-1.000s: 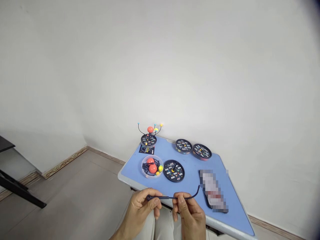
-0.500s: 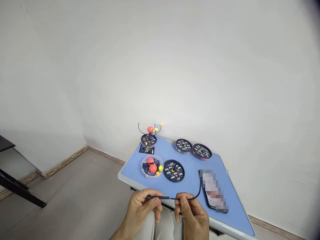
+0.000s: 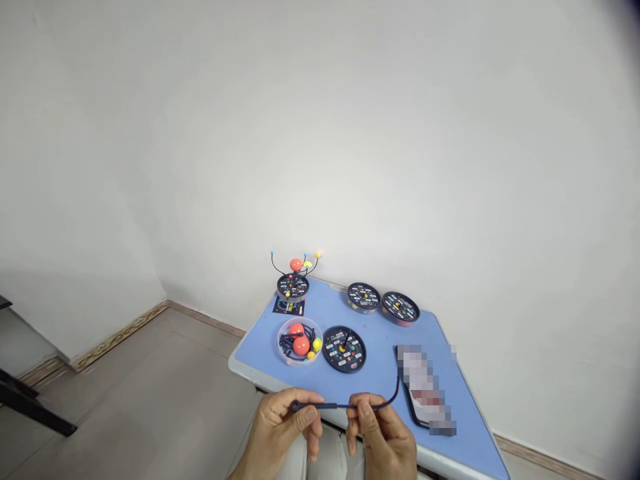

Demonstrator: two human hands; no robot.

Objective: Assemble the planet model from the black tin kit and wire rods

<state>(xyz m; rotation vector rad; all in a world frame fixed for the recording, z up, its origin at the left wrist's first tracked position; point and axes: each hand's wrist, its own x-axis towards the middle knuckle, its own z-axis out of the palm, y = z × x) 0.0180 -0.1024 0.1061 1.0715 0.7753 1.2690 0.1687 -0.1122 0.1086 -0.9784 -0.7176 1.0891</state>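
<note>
Between thumb and fingers, my left hand (image 3: 287, 427) pinches a straight black rod with a ring end (image 3: 327, 405). My right hand (image 3: 380, 430) grips a thinner black curved rod (image 3: 394, 393), whose far end bends upward. The thin rod's straight tip meets the end of the thicker rod, in one line, above the table's near edge. Beyond my hands stands a clear round tub (image 3: 281, 353) holding red balls, yellow balls and several black rods. Beside it lies a black printed disc (image 3: 345, 360) with a short black post on it.
An assembled planet model (image 3: 293, 287) stands at the back left of the blue table (image 3: 380, 373), by a dark printed card (image 3: 296, 309). Two lidded round tubs (image 3: 364, 297) sit at the back. A blurred phone (image 3: 423, 393) lies on the right.
The small gap between the two rods has closed; the thin rod's tip now meets the thicker rod's end. The view has shifted slightly.
</note>
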